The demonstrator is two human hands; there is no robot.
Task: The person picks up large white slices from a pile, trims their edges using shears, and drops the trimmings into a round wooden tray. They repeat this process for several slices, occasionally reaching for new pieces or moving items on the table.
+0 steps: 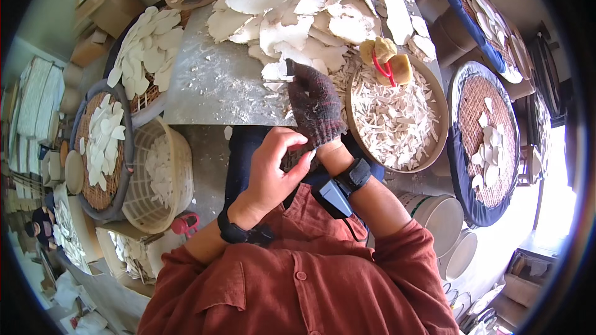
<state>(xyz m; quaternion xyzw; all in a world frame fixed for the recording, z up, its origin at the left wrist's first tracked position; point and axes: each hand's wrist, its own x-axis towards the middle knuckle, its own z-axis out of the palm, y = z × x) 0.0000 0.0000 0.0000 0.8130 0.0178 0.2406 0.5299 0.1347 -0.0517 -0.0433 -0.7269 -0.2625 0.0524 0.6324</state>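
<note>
A dark grey and maroon knitted glove (323, 129) covers my right hand (312, 96), which reaches over the near edge of the metal table with its fingers stretched out. My bare left hand (276, 160) grips the glove's cuff at the right wrist between thumb and fingers. Another patch of dark knit (293, 159) shows below the left fingers; I cannot tell whether it is a second glove. Just beyond the gloved fingertips lies a heap of large pale slices (292, 22). To the right, a round tray (442, 130) holds small pale chips.
A yellowish sponge-like block (402, 69) and a red-handled tool (386, 69) rest on the round tray's far side. Woven trays of slices flank me, left (99, 139) and right (487, 142). A plastic basket (139, 192) stands at left, white buckets (437, 217) at lower right.
</note>
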